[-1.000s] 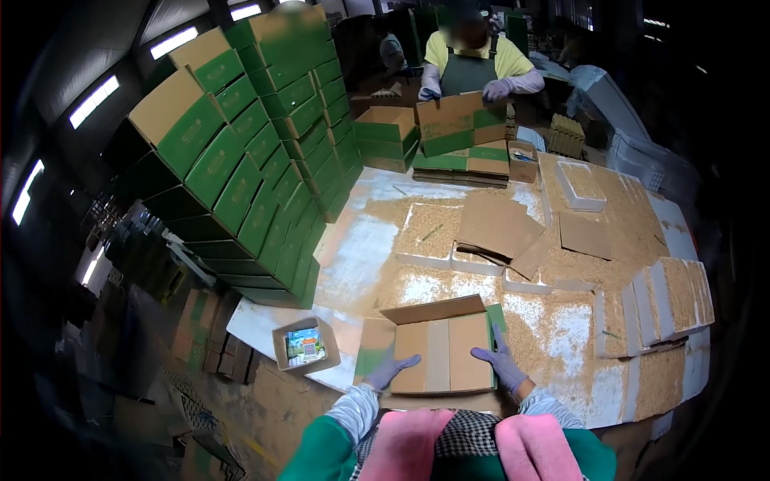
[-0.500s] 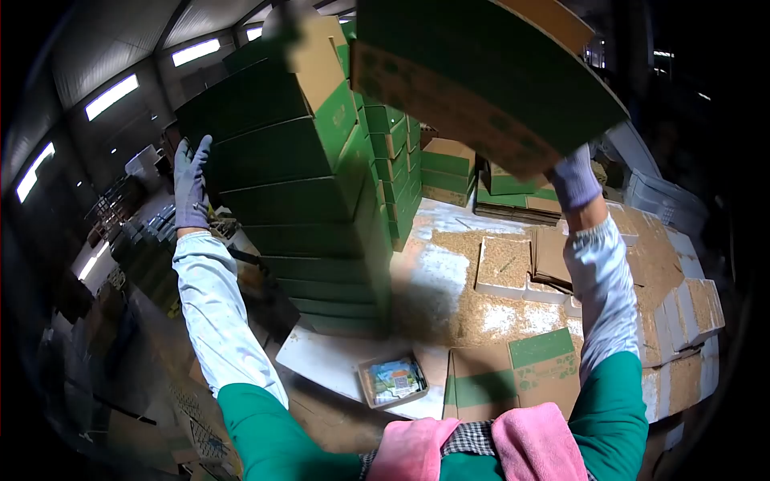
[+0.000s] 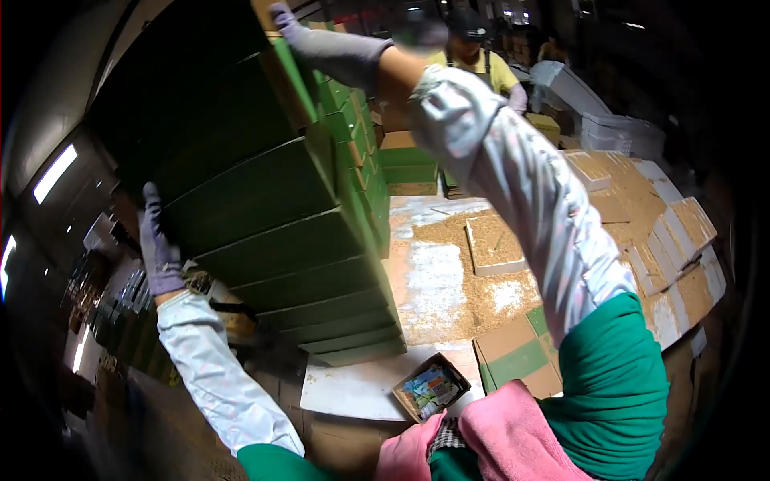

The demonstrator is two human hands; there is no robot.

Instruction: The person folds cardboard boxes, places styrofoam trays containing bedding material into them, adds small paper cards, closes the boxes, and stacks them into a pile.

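Observation:
A tall stack of green cartons [image 3: 265, 180] rises at the left, close in front of me. My left hand [image 3: 159, 240], in a pale purple glove, lies against the stack's left side with its fingers extended. High at the right side of the top carton [image 3: 192, 88] is my right hand [image 3: 329, 50], gloved too, its fingers reaching along the upper edge; part of them is hidden. A flat brown and green carton [image 3: 517, 353] lies on the table near my right elbow. Beside it stands a small open box [image 3: 431, 387] with printed cards inside.
More green cartons [image 3: 353, 136] are stacked behind the near stack. A white tray of shavings [image 3: 493, 244] sits on the shavings-strewn table [image 3: 433, 280]. Several filled trays [image 3: 674, 240] stand at the right. Across the table is a person in a yellow shirt [image 3: 501, 74].
The carton that my right hand held up has moved left onto the stack. My right arm has swung left across the view, and my left hand has moved lower and left.

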